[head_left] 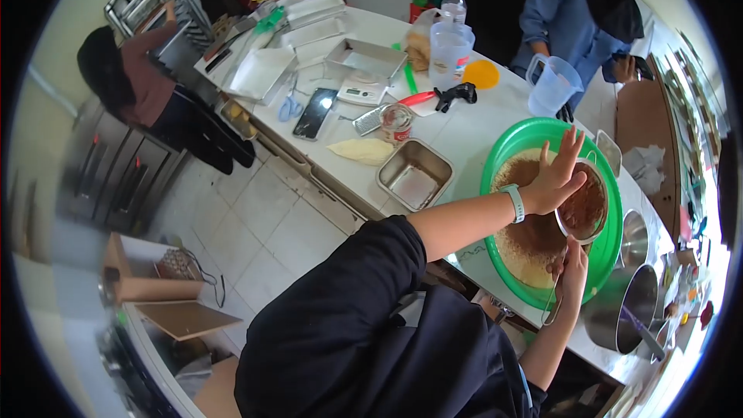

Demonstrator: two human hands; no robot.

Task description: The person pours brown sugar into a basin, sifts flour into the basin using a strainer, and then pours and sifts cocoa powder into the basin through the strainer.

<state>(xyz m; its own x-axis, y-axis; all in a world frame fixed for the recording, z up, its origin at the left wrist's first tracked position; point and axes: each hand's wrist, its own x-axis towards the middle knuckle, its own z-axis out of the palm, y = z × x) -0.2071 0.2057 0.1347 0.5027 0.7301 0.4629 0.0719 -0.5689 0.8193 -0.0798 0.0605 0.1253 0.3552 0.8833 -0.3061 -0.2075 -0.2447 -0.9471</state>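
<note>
A round sieve (583,203) with brown powder in it is held over a large green basin (503,271). My right hand (571,271) is closed around the sieve's handle on the near side. Fingers spread, my left hand (553,179) is at the sieve's left rim; whether the palm touches the rim I cannot tell. Below, the basin contains a pale, crumbly or powdery material (532,269) with brown powder (534,234) spread over part of it.
Left of the basin are a metal loaf tin (416,176), a glass jar (396,122), a phone (315,114) and a kitchen scale (362,89). A steel pot (619,317) stands at right. Across the table a person in blue (553,11) is beside a clear jug (554,87).
</note>
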